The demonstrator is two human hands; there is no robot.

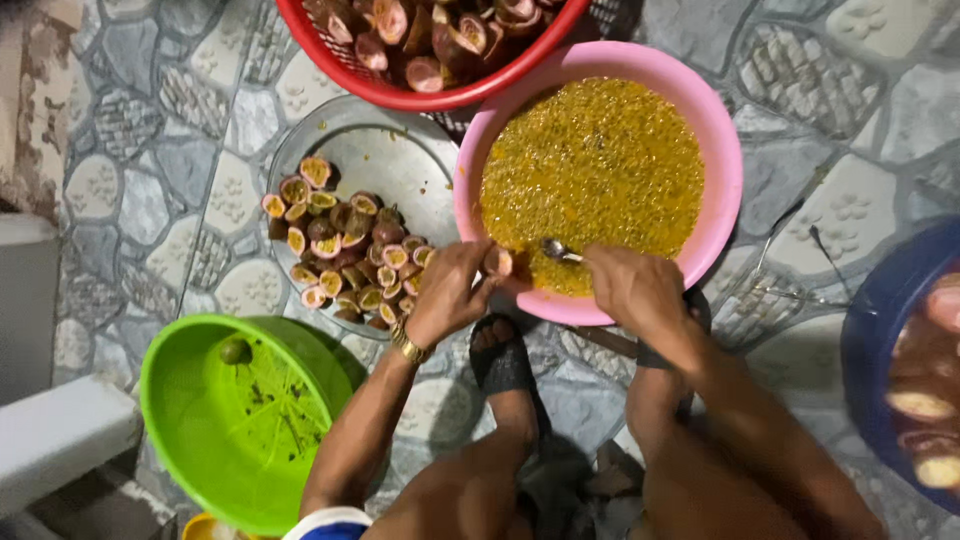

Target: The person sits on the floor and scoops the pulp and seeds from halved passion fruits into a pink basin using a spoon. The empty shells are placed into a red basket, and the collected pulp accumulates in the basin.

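My left hand (450,290) grips a halved passion fruit (497,262) at the near rim of the pink bowl (722,130), which is full of yellow seedy pulp (590,165). My right hand (630,288) holds a metal spoon (556,250) whose bowl points at the fruit half, just over the pulp. Left of my left hand, a clear glass bowl (400,150) holds several cut passion fruit halves (345,250). A gold watch sits on my left wrist.
A red basket (400,95) of scooped fruit shells stands at the top. A green basin (175,400) with one small green fruit (235,350) lies lower left. A blue basin (870,350) with shells is at the right edge. My sandalled feet (505,365) rest on the patterned tile floor.
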